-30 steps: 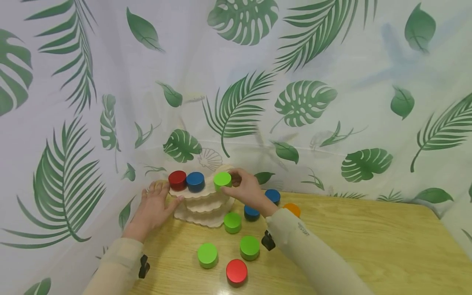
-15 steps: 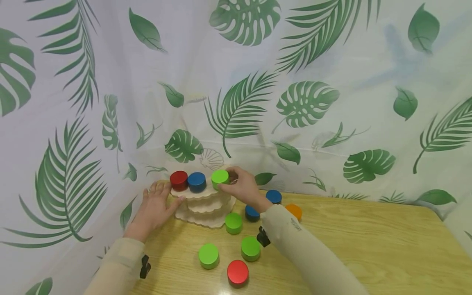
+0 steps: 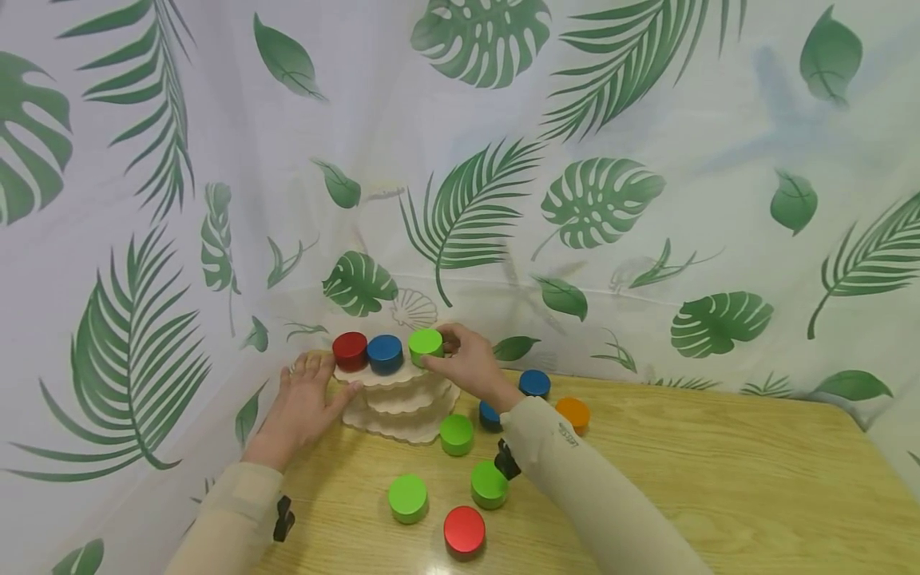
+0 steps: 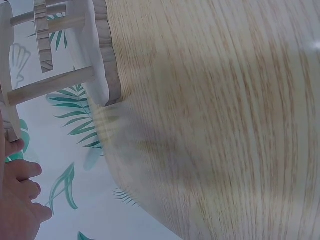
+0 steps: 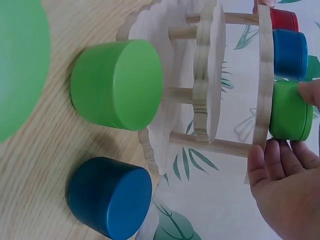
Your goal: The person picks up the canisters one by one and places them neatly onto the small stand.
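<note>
Gripping a green cylinder between the thumb and curled fingers of the right hand, upright on the top tier of a three-tiered wooden stand, just beside a blue cylinder, with a red cylinder farther left on the same tier. Resting the left hand against the stand's left side, with fingers relaxed and slightly parted, apparently touching rather than grasping, though poorly shown in the left wrist view. On the wood-grained table: in front, three more green cylinders and a second red cylinder; to the right, two more blue cylinders and an orange cylinder
</note>
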`<act>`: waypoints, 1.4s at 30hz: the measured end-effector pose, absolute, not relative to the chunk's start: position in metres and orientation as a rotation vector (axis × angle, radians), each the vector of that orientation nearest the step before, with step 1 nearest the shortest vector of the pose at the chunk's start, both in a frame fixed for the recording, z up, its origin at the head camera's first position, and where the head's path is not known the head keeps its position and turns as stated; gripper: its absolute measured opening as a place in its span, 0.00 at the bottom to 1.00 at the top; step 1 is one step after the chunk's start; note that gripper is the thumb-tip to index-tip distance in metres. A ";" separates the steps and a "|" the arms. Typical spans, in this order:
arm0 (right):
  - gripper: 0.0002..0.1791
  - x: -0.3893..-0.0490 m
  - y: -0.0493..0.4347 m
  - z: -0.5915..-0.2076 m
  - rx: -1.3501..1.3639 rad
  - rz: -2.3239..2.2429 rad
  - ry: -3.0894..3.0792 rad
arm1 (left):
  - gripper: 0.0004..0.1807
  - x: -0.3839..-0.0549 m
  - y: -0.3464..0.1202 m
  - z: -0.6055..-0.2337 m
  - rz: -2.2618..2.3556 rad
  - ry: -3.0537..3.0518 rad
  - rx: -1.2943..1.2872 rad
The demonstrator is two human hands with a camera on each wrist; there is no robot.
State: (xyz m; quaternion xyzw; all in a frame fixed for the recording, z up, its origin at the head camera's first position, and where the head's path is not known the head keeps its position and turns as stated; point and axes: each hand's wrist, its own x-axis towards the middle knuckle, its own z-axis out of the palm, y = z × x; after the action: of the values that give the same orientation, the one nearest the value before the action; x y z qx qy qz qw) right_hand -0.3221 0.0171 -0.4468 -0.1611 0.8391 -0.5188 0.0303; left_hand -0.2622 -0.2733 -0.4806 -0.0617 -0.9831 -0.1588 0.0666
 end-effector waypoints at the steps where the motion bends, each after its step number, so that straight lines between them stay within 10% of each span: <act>1: 0.29 -0.322 0.017 -0.446 -0.490 -1.602 2.579 | 0.50 -0.262 -0.273 -0.480 -0.477 -2.965 -0.186; 42: 0.39 -0.319 0.019 -0.447 -0.500 -1.539 2.665 | 0.50 -0.263 -0.273 -0.480 -0.438 -2.976 -0.183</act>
State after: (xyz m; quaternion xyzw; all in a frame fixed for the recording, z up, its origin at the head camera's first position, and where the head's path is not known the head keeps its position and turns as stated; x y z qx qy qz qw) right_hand -0.3193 0.0190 -0.4466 -0.1605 0.8546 -0.4937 0.0118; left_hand -0.2625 -0.2731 -0.4804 -0.0607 -0.9855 -0.1451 0.0637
